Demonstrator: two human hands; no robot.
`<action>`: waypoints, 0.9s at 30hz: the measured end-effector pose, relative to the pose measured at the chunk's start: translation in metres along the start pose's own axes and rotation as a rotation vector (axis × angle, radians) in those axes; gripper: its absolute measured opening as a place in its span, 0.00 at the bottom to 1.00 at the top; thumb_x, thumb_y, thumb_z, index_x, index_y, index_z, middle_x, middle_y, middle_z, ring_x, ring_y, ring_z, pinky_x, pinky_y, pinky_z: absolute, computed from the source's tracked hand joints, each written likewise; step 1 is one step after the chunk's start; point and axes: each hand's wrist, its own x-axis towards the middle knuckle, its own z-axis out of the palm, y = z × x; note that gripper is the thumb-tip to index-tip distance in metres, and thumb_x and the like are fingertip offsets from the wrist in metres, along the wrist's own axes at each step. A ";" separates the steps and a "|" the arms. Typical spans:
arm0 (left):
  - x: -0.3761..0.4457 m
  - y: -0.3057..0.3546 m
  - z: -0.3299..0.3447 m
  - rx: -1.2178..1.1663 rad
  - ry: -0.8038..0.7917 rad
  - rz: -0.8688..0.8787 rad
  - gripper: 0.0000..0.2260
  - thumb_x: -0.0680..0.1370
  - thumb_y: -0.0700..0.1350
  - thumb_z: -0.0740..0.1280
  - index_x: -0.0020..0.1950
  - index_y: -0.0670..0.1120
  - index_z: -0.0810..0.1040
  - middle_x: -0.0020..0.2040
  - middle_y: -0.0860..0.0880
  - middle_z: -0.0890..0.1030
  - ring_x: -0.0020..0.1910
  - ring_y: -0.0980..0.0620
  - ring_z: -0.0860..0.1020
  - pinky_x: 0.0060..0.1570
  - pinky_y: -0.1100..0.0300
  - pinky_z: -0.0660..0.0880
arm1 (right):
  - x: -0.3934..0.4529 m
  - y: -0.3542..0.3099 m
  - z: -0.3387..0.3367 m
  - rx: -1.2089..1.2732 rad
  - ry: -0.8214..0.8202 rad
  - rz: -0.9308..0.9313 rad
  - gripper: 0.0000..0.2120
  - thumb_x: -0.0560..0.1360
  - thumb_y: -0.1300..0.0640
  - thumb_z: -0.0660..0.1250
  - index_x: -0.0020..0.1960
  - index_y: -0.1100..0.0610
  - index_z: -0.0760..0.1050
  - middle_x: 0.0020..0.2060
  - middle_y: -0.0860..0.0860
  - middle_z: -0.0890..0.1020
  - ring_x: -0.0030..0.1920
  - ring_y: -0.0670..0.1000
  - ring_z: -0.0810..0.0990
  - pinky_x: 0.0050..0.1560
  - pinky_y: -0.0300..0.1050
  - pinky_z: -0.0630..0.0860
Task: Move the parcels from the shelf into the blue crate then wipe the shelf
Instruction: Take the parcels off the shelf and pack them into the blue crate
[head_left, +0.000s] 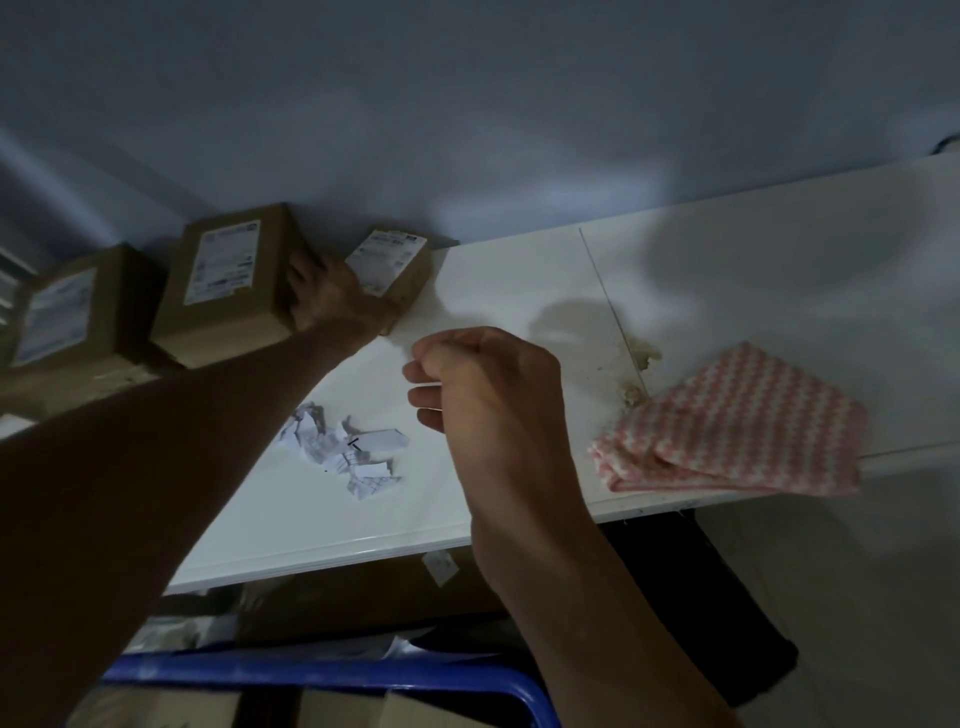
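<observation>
In the head view, a white shelf (519, 291) runs from nine o'clock to three o'clock against a grey wall (467, 104). Three brown cardboard parcels stand at its back, toward ten o'clock. The left hand (332, 299) reaches in between the middle parcel (228, 283) and the small parcel (397, 270), with its fingers spread against the side of the middle one; whether the hand also grips the small parcel cannot be told, since the palm hides the contact. The far left parcel (67, 312) sits at nine o'clock, just beside the middle one.

The right hand (483, 389) hovers near the centre above the shelf, fingers loosely curled with nothing held in them.

Crumpled scraps of printed paper (345, 452) lie on the shelf just at seven o'clock of the right hand. A folded pink and white chequered cloth (737, 426) rests at the shelf's front edge at three o'clock, touching a brownish smear of dirt (636, 374).

At six o'clock, below the shelf, the rim of the blue crate (322, 673) shows, with cardboard (332, 712) inside it.
</observation>
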 end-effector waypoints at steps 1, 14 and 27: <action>-0.009 0.003 -0.009 0.001 0.027 0.037 0.46 0.63 0.58 0.78 0.72 0.38 0.63 0.72 0.35 0.64 0.71 0.35 0.63 0.65 0.42 0.67 | -0.002 0.002 0.002 0.003 0.020 -0.059 0.11 0.78 0.58 0.64 0.53 0.65 0.79 0.48 0.62 0.83 0.49 0.62 0.82 0.56 0.61 0.78; -0.180 -0.052 -0.100 -0.420 0.142 0.320 0.39 0.68 0.62 0.66 0.71 0.39 0.66 0.65 0.38 0.64 0.63 0.45 0.66 0.61 0.55 0.73 | -0.055 0.020 0.035 0.029 -0.018 0.084 0.06 0.75 0.59 0.65 0.42 0.53 0.80 0.47 0.51 0.86 0.49 0.51 0.84 0.51 0.47 0.82; -0.363 -0.255 -0.194 -0.397 0.226 -0.223 0.42 0.58 0.36 0.78 0.68 0.58 0.67 0.57 0.58 0.58 0.59 0.53 0.58 0.56 0.41 0.74 | -0.186 0.092 0.138 -0.540 -0.263 -0.334 0.16 0.73 0.56 0.68 0.55 0.45 0.65 0.56 0.47 0.68 0.57 0.47 0.70 0.49 0.44 0.81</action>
